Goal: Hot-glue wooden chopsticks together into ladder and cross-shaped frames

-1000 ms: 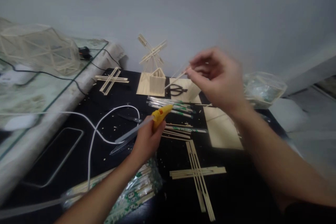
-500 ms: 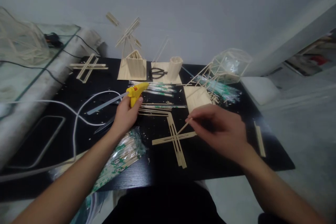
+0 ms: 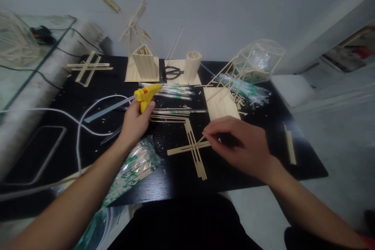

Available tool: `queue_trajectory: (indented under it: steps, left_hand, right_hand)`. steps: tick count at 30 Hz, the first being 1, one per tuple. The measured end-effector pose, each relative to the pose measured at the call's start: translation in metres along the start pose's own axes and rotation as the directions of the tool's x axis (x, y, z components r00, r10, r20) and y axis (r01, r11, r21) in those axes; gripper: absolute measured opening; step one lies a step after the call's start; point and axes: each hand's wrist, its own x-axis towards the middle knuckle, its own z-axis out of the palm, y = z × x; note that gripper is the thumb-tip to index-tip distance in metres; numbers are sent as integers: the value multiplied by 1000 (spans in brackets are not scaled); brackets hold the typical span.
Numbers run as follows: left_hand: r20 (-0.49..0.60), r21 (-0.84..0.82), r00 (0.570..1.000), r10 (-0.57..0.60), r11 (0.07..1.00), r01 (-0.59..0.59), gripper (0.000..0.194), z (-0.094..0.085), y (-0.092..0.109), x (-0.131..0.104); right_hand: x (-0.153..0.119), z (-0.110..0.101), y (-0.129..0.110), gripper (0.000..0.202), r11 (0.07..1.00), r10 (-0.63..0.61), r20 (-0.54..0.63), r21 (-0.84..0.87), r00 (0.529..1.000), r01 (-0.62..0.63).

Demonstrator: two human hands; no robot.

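My left hand (image 3: 136, 119) is wrapped round the handle of a yellow hot glue gun (image 3: 148, 94), its nozzle pointing right. A long translucent glue stick (image 3: 109, 110) sticks out of its back end. My right hand (image 3: 238, 144) pinches a thin wooden stick (image 3: 200, 140) between thumb and fingertips. The lower end of that stick meets the centre of a cross-shaped frame of wooden sticks (image 3: 197, 163) lying on the black table; whether it is fixed there I cannot tell.
Behind stand a stick windmill model (image 3: 145, 64), a round stick tower (image 3: 192, 66) and black-handled scissors (image 3: 172, 72). A bare wooden board (image 3: 221, 103) lies behind my right hand. Bagged sticks (image 3: 136, 170) lie by my left forearm. A white cable (image 3: 79, 144) loops at left. Another stick cross (image 3: 89, 68) lies back left.
The view has shifted slightly. My right hand has come a little lower and closer to the cross with the stick. My left hand keeps hold of the glue gun.
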Motion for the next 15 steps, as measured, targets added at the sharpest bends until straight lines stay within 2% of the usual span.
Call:
queue_trajectory:
  steps: [7, 15]
  left_hand:
    - [37, 39, 999, 19, 999, -20, 40, 0, -1, 0]
    - [40, 11, 999, -8, 1000, 8, 42, 0, -5, 2]
  right_hand:
    - [-3, 6, 7, 21, 998, -67, 24, 3, 997, 67]
    - [-8, 14, 21, 19, 995, -91, 119, 44, 989, 86]
